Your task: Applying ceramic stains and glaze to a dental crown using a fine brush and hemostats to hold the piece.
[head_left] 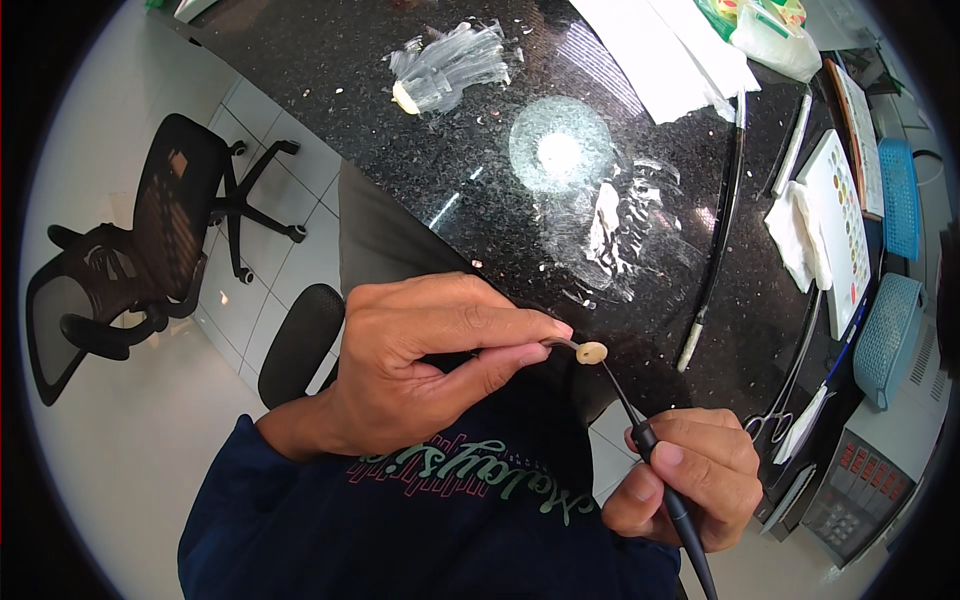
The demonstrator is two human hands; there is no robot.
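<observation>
My left hand (430, 370) pinches a thin dark curved tool (557, 343) between thumb and forefinger, over the desk's front edge. A small tan oval piece (594, 352) with a dark spot sits at that tool's tip. My right hand (690, 475), at the lower right, grips a black pen-like tool (678, 515) with a long thin metal tip. The tip reaches up to the underside of the tan piece; I cannot tell whether they touch. White smeared material (610, 230) lies on the dark speckled desk (420, 160) beyond my hands, and another translucent smear (450, 65) is farther back.
White paper (660, 50), a plastic bag (775, 40), black rods (720, 250), a crumpled tissue (800, 240), a white palette (845, 240), scissors (770, 425) and blue baskets (888, 335) line the right. A mesh office chair (150, 210) stands at left.
</observation>
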